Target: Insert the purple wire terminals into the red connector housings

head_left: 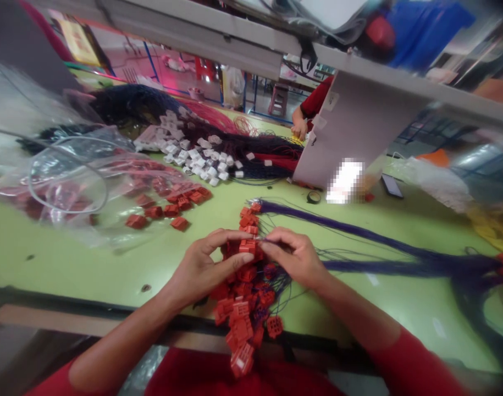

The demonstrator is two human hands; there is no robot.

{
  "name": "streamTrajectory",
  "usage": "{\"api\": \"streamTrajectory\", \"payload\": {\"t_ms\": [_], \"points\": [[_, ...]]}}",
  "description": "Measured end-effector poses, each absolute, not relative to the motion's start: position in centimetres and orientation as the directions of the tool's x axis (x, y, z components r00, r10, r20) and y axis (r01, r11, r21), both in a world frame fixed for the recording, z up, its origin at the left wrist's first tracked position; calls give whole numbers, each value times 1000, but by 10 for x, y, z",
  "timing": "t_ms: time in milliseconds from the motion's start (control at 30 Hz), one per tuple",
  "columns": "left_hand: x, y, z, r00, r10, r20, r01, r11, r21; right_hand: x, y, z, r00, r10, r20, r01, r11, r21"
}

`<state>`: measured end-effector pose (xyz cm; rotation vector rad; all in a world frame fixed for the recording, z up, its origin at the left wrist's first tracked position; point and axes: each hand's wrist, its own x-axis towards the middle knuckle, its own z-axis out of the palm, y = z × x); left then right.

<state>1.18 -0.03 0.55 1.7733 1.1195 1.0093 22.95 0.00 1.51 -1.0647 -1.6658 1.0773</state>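
Between thumb and fingers, my left hand (208, 264) grips a red connector housing (248, 246). My right hand (294, 256) pinches a thin dark wire with a small metal end (257, 238), held at the right side of that housing. Under and in front of my hands lies a pile of red connector housings (241, 322), some with wires in them, reaching past the table's front edge. Two dark purple wire bundles (342, 220) run off to the right; the upper one's metal-tipped ends lie just beyond my hands.
Loose red housings (179, 206) spill from a clear plastic bag (70, 181) on the left. White connectors (202, 159) with dark wires lie farther back on the green table (90, 264). A grey panel (358, 121), a phone (392, 186) and a co-worker's hand (299, 127) are beyond.
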Motion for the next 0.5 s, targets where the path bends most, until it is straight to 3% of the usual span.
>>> {"api": "streamTrajectory", "payload": {"t_ms": [133, 233, 333, 433, 500], "points": [[-16, 8, -7, 187, 918, 349, 442, -396, 805, 234, 6, 17, -152, 941, 301, 201, 327, -923], [-47, 23, -22, 4, 889, 458, 736, -313, 600, 234, 5, 19, -105, 976, 191, 184, 207, -961], [-73, 38, -35, -28, 900, 436, 880, -185, 438, 231, 4, 19, -125, 989, 79, 129, 95, -987], [-83, 47, -42, 0, 912, 411, 900, -179, 397, 229, 3, 14, -140, 990, 24, 45, 31, -999], [-82, 49, -42, -5, 919, 394, 866, -193, 461, 228, 2, 11, -132, 991, -2, -17, -4, -1000]]}}
